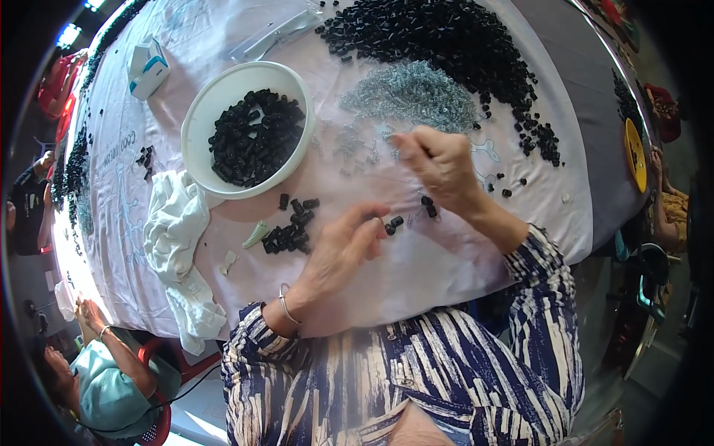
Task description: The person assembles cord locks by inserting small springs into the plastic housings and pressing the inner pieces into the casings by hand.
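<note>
My left hand [343, 244] is low over the cloth, fingers curled and thumb drawn in; whatever it may hold is hidden. Small black plastic caps [392, 225] sit right by its fingertips. To the right, my right hand [444, 165] is closed in a fist above the cloth, and I cannot make out anything inside it. Below that fist are another two black caps [429, 207]. Just beyond it spreads a heap of small clear-grey metal-like springs [416, 95], with several scattered loose [353, 145]. A small pile of joined black pieces [288, 236] lies left of my left hand.
A white bowl [192, 152] holds many black pieces. Behind the springs is a large black heap [439, 33]. A white cloth [175, 223], a small box [148, 68] and a clear plastic bag [279, 33] lie leftward. Other people [119, 383] sit around the table.
</note>
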### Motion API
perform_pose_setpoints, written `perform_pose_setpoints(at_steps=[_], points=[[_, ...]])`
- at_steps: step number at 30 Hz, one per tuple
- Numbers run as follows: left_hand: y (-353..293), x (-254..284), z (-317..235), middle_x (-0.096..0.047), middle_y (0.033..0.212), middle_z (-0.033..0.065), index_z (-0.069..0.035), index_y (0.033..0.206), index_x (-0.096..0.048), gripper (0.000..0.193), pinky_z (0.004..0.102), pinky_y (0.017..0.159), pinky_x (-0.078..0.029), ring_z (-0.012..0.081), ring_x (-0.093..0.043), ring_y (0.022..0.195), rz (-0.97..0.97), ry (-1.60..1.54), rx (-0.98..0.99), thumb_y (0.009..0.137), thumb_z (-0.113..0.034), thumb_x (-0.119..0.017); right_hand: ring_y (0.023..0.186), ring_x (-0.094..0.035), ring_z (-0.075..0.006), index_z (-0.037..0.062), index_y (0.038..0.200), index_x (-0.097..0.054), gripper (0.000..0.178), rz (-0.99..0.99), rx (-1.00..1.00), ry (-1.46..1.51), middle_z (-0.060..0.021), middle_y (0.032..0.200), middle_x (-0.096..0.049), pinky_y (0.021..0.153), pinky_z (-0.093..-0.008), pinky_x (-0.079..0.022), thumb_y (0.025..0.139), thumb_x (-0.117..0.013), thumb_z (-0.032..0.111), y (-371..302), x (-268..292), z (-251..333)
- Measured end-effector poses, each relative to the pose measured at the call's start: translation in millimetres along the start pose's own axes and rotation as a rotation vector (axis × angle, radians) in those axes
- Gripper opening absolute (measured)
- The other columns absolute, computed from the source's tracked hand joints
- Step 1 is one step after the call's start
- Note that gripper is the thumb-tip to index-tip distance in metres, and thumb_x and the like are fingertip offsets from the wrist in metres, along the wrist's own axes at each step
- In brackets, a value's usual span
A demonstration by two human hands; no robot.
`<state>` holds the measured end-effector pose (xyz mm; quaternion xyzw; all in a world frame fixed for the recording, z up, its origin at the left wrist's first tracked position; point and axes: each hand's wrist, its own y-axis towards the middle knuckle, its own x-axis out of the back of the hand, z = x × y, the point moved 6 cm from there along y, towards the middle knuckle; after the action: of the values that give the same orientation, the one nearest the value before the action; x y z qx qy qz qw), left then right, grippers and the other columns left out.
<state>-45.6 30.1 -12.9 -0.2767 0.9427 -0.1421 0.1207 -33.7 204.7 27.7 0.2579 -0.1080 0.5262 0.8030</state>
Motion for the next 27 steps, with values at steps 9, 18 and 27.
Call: perform_pose_setpoints(at_steps=[9,18,27], points=[[-3.6,-1.6,-2.9,-0.057,0.079,0.0001,-0.002,0.118,-0.057,0.028,0.0190,0.058,-0.043,0.0043,-0.049,0.064,0.004,-0.068,0.032,0.099,-0.020,-0.047,0.067,-0.057,-0.0045,0.0007,0.082,-0.060,0.019,0.046,-0.200,0.114,-0.0004,0.074,-0.063,0.061,-0.0192,-0.048,0.095,-0.057,0.014,-1.4,3.5,-13.2],[0.8,15.3,4.1,-0.060,0.087,0.0031,0.002,0.115,-0.061,0.027,0.0204,0.057,-0.043,0.0069,-0.053,0.067,-0.097,-0.324,-0.002,0.099,-0.017,-0.048,0.068,-0.055,-0.0088,0.0002,0.087,-0.061,0.008,0.241,0.042,0.035,-0.0043,0.081,-0.062,0.057,-0.0217,-0.043,0.081,-0.063,-0.003,-5.2,18.9,2.9],[3.8,3.8,1.4,-0.064,0.106,0.0162,-0.006,0.115,-0.048,0.020,0.0262,0.063,-0.051,0.0180,-0.066,0.081,0.004,-0.729,0.147,0.097,-0.015,-0.051,0.067,-0.057,-0.0137,0.0007,0.090,-0.062,0.017,0.308,0.207,0.098,-0.0068,0.083,-0.062,0.054,-0.0251,-0.045,0.074,-0.066,-0.006,-14.6,4.4,25.1]])
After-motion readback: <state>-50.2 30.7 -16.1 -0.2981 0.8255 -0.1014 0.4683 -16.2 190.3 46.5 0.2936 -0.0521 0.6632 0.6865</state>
